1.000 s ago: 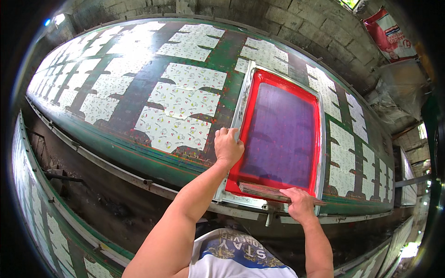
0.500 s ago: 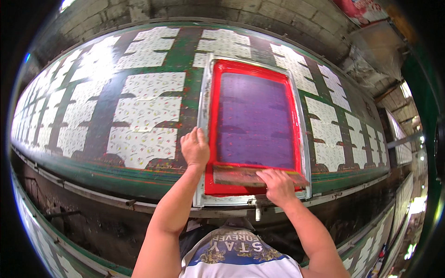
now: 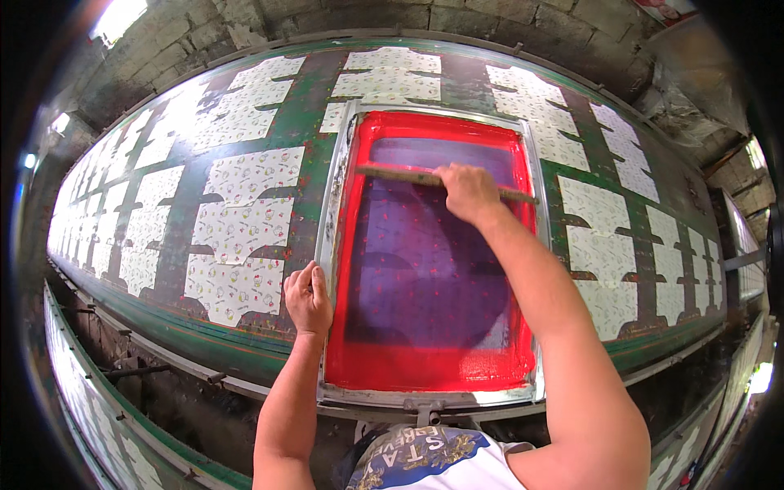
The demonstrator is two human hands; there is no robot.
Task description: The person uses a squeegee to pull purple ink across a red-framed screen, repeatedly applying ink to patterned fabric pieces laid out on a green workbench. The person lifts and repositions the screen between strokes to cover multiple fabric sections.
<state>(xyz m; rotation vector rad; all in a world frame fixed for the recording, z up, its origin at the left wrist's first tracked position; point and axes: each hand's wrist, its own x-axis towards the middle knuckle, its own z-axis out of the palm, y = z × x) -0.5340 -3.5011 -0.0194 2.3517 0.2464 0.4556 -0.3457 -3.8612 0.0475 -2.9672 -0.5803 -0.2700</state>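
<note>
A screen-printing frame (image 3: 482, 398) with silver metal rails lies on the long green table in front of me. Its purple mesh (image 3: 425, 269) is bordered by wet red ink (image 3: 392, 369). My right hand (image 3: 472, 193) is closed around a wooden squeegee (image 3: 400, 175), which spans the mesh crosswise in its far part. The squeegee's lower edge is hidden from this angle. At the frame's left rail, my left hand (image 3: 309, 299) grips with curled fingers, low on that side.
White printed fabric pieces (image 3: 245, 229) lie in rows along the green table (image 3: 220, 351); more fabric (image 3: 600, 245) is right of the frame. A block wall (image 3: 327, 20) runs behind. Another table (image 3: 98, 408) stands at lower left.
My right hand has pushed the squeegee from the frame's near end to its far part. Red specks now show across the mesh. My left hand stays at the left rail.
</note>
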